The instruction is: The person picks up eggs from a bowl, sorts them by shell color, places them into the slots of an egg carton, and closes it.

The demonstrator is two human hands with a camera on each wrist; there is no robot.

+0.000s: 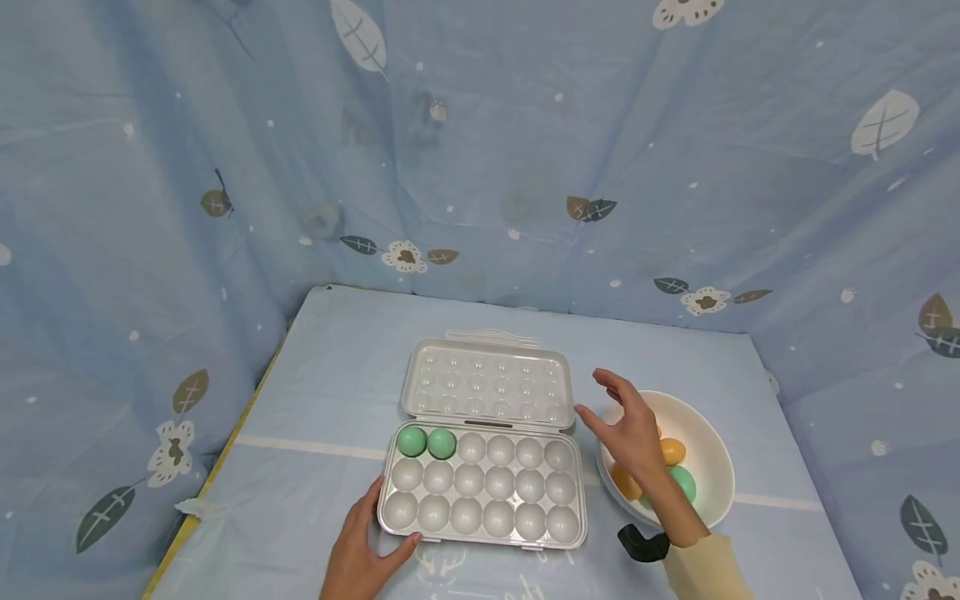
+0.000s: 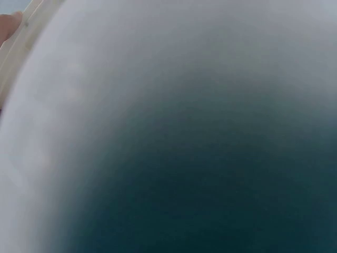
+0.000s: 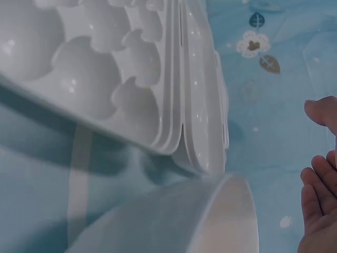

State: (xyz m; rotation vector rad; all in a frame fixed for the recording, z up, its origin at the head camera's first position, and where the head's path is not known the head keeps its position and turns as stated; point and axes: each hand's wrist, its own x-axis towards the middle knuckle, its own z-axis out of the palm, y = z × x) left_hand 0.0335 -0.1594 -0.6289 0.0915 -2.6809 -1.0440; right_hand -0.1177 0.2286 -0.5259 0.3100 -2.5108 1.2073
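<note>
I see the right hand (image 1: 630, 427), empty and spread, over the bowl (image 1: 716, 454), right of the sideways-long egg tray (image 1: 469, 482) which the left hand (image 1: 362, 543) grips.

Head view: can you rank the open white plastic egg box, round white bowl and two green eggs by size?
1. Open white egg box
2. Round white bowl
3. Left green egg, right green egg: look alike, unranked

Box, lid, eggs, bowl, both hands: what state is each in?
Egg box: open, two back-left slots filled
Lid: folded back
Two green eggs: seated in those slots
Bowl: upright, holds orange eggs and green ones
Left hand: touching egg box's near-left corner
Right hand: empty
</note>
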